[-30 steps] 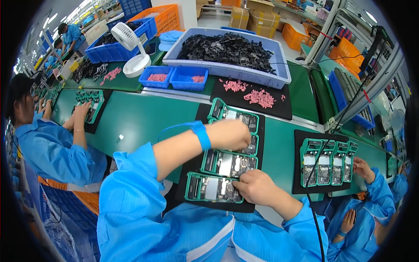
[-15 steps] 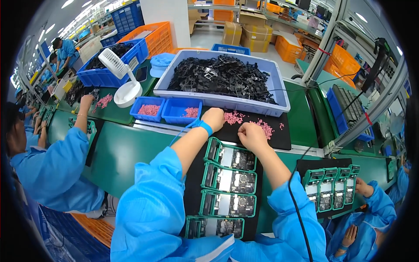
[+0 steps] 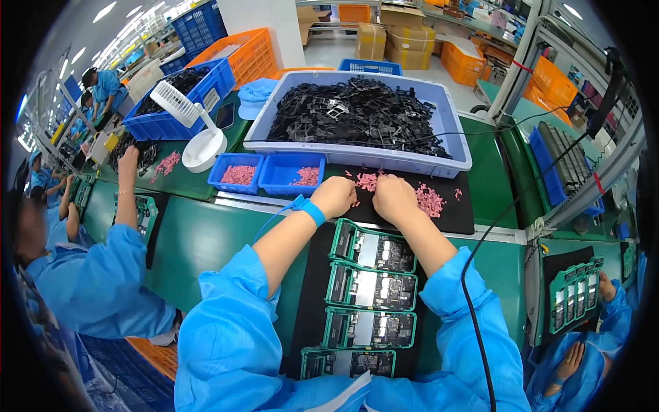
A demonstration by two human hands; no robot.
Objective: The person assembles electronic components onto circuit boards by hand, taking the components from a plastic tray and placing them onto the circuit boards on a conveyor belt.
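Observation:
My left hand [image 3: 335,198], with a blue band round its wrist, is closed with fingertips low over a black mat [image 3: 449,221]. A few pink bits show beside those fingertips; whether one is held is hidden. My right hand [image 3: 396,199] is closed in a pinch at a loose pile of small pink pieces [image 3: 368,181], its fingertips out of sight behind the hand. Another pink pile [image 3: 430,200] lies to its right. Below my hands, several green frames holding phone-like circuit assemblies [image 3: 371,287] stand in a column on a second black mat [image 3: 312,295].
Beyond my hands stands a large pale-blue bin [image 3: 357,155] of black plastic parts. Two blue trays [image 3: 292,165] with pink pieces sit left of it, near a white fan [image 3: 204,150]. A black cable [image 3: 473,316] hangs across my right arm. Co-workers sit on both sides.
My right hand has moved left and up to the nearer-left pink pile. My left hand has drawn slightly down toward me. The whole view has shifted a little.

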